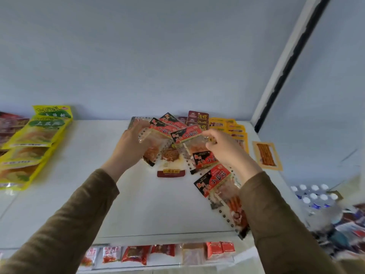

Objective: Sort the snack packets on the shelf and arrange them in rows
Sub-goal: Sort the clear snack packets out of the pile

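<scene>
Lower shelf [227,263]: small red and white packets are lying in a row. White shelf [138,204]: a red-and-black snack packet [214,181] is lying by the right sleeve. Left hand [130,149] is gripping a clear-bottomed packet [158,131]; right hand [227,149] is pinching another [187,135]. Far left: yellow packets [35,139] are lying overlapped in a row. Far right: orange packets [235,129] are lying stacked.

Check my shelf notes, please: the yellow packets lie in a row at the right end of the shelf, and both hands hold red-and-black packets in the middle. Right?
One slip: the head view shows the yellow packets at the left end of the shelf, not the right. The left hand and right hand do hold red-and-black packets in the middle.
</scene>
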Action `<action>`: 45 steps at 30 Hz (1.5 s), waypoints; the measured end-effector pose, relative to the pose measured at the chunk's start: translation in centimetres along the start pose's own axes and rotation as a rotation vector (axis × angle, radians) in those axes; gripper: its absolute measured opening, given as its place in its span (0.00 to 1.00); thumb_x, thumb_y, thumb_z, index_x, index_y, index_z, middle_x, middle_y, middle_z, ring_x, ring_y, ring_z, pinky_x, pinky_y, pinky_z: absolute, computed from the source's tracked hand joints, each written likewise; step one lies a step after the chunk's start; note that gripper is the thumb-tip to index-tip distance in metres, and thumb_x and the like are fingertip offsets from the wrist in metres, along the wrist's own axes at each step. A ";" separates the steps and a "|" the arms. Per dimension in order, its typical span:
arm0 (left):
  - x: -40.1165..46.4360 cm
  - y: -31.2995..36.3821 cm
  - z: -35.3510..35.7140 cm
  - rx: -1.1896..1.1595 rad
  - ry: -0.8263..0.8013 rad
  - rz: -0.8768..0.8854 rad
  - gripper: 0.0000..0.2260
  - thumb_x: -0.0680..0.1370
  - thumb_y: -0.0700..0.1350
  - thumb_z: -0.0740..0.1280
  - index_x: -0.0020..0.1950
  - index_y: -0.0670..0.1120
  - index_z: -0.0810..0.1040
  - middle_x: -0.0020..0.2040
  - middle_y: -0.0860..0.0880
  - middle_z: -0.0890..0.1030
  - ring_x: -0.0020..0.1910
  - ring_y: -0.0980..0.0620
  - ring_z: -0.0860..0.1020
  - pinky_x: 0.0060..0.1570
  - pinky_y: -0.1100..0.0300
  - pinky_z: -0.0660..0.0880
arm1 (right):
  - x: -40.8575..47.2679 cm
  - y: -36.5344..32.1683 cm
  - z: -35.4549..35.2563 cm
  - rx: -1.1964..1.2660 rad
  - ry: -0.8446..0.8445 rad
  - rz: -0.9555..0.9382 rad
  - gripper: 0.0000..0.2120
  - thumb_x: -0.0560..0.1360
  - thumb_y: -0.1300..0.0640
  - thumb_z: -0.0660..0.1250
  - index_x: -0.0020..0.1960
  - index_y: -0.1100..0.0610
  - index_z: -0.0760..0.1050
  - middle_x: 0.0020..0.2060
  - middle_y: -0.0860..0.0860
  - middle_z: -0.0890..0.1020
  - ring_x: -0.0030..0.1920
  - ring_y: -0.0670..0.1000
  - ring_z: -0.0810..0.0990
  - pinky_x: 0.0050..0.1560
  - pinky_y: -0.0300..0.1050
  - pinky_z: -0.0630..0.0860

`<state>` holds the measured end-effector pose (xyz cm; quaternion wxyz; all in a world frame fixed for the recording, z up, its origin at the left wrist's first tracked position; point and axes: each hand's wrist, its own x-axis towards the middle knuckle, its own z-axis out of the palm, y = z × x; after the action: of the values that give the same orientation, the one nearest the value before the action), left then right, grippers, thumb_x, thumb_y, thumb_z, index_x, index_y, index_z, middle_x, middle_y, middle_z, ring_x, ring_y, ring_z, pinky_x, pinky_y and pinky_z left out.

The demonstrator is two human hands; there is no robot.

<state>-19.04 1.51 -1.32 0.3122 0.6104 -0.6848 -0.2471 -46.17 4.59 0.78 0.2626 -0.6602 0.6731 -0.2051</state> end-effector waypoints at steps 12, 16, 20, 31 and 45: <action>-2.9 5.1 8.7 0.056 -0.215 -0.029 0.38 0.78 0.58 0.71 0.82 0.56 0.53 0.83 0.50 0.54 0.81 0.44 0.57 0.77 0.42 0.61 | -5.1 5.9 -0.3 -0.328 -0.216 0.084 0.64 0.63 0.34 0.78 0.81 0.43 0.35 0.79 0.56 0.55 0.79 0.61 0.56 0.74 0.60 0.63; -0.2 5.6 9.3 -0.090 -0.190 -0.159 0.42 0.78 0.55 0.73 0.82 0.56 0.49 0.83 0.46 0.52 0.79 0.40 0.61 0.75 0.41 0.64 | -5.5 6.3 1.0 -0.246 -0.113 0.048 0.63 0.66 0.40 0.79 0.80 0.41 0.32 0.74 0.57 0.62 0.69 0.58 0.70 0.63 0.51 0.72; 1.3 6.2 9.5 -0.369 -0.111 -0.265 0.44 0.76 0.48 0.76 0.81 0.61 0.49 0.80 0.44 0.59 0.67 0.42 0.76 0.57 0.49 0.82 | -5.4 6.2 1.9 -0.043 -0.016 0.042 0.60 0.69 0.45 0.79 0.80 0.40 0.35 0.76 0.55 0.64 0.69 0.57 0.73 0.65 0.52 0.71; -1.6 6.5 8.8 -0.900 -0.340 -0.172 0.12 0.82 0.48 0.68 0.62 0.44 0.81 0.48 0.48 0.82 0.37 0.58 0.76 0.49 0.57 0.73 | -4.4 5.8 3.7 0.503 0.392 -0.040 0.46 0.74 0.56 0.75 0.82 0.44 0.50 0.79 0.43 0.59 0.78 0.48 0.61 0.77 0.55 0.63; -5.4 7.4 9.7 -1.056 -0.238 -0.067 0.36 0.76 0.26 0.68 0.78 0.52 0.62 0.63 0.40 0.82 0.58 0.42 0.83 0.55 0.51 0.82 | -3.2 3.5 4.5 0.876 0.373 -0.044 0.44 0.72 0.53 0.78 0.79 0.42 0.55 0.65 0.30 0.72 0.64 0.33 0.73 0.61 0.40 0.78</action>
<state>-30.81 7.39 -3.33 0.4886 0.3596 -0.4783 -0.6350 -46.14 8.26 -4.65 0.3865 -0.4535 0.5448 -0.5901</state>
